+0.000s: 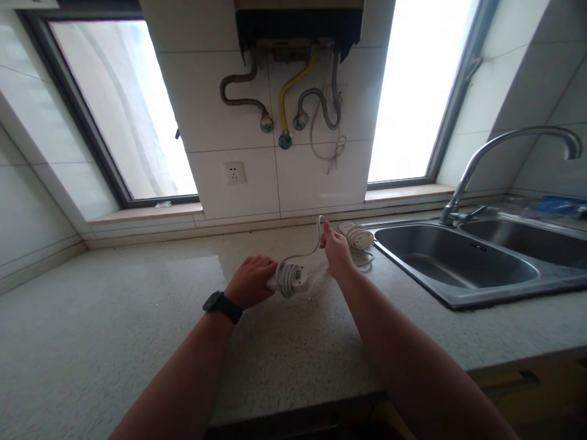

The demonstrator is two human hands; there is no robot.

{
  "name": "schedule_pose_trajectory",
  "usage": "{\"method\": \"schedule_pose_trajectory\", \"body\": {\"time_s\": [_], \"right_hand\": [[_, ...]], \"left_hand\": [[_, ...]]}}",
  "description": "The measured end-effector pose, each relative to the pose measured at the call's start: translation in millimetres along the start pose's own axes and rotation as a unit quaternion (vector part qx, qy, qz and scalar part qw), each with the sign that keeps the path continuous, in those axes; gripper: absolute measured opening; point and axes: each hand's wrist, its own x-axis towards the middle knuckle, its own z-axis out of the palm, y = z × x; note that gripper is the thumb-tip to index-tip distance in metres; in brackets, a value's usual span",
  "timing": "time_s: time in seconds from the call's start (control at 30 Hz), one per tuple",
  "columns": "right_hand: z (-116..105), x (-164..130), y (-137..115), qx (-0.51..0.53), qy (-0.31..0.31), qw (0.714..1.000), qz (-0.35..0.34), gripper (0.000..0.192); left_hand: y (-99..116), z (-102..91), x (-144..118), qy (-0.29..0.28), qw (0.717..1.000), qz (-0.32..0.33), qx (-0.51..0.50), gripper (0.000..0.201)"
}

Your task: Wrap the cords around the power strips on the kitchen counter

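**White cord being wound on a speckled counter**

Together, both hands work on one white power strip with its white cord coiled around it (290, 278), which lies on the speckled grey stone countertop (137, 318) toward its back edge, left of the sink. The left hand (251, 281), a black watch (222, 305) on its wrist, is closed over the strip's left end and presses it to the counter. The right hand (336, 247) is raised just behind and to the right, fingers pinched together on a loose stretch of the cord that arcs up from the coil. A second bundle of white cable (356, 236) rests just beyond the right hand, near the sink's left rim.

The stainless steel double sink (458, 287) fills the counter's right side, with a curved chrome tap (499, 143) behind it. White tiles cover the back wall, bearing a white wall socket (234, 173), grey and yellow hoses (296, 79) under a wall-mounted heater, and a bright window (123, 110) on either side.
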Motion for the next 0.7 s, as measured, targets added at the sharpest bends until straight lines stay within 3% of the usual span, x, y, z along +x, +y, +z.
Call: {"method": "schedule_pose_trajectory", "body": {"time_s": [0.1, 0.23, 0.33, 0.43, 0.5, 0.57, 0.7], "right_hand": [[2, 0, -5, 0.065, 0.028, 0.997, 0.043, 0.061], [0, 2, -9, 0.128, 0.053, 0.986, 0.096, 0.056], [-4, 4, -9, 0.146, 0.080, 0.980, 0.112, 0.050], [-6, 5, -9, 0.135, 0.102, 0.977, 0.129, 0.044], [-5, 3, -10, 0.113, 0.092, 0.978, 0.147, 0.040], [-3, 0, -9, 0.076, 0.046, 0.982, 0.165, 0.038], [3, -6, -1, -0.066, -0.114, 0.981, 0.141, 0.044]], "left_hand": [[-3, 4.2, -1, -0.003, 0.998, -0.049, 0.041, 0.052], [-21, 9.9, -7, 0.040, 0.975, -0.214, 0.044, 0.058], [-36, 10.2, -9, 0.097, 0.941, -0.322, -0.032, 0.048], [-45, 9.9, -8, 0.187, 0.888, -0.400, -0.128, 0.037], [-46, 10.2, -6, 0.244, 0.857, -0.415, -0.185, 0.029], [-43, 10.1, -4, 0.282, 0.848, -0.392, -0.220, 0.025], [-30, 5.4, -3, 0.291, 0.888, -0.287, -0.212, 0.030]]}}
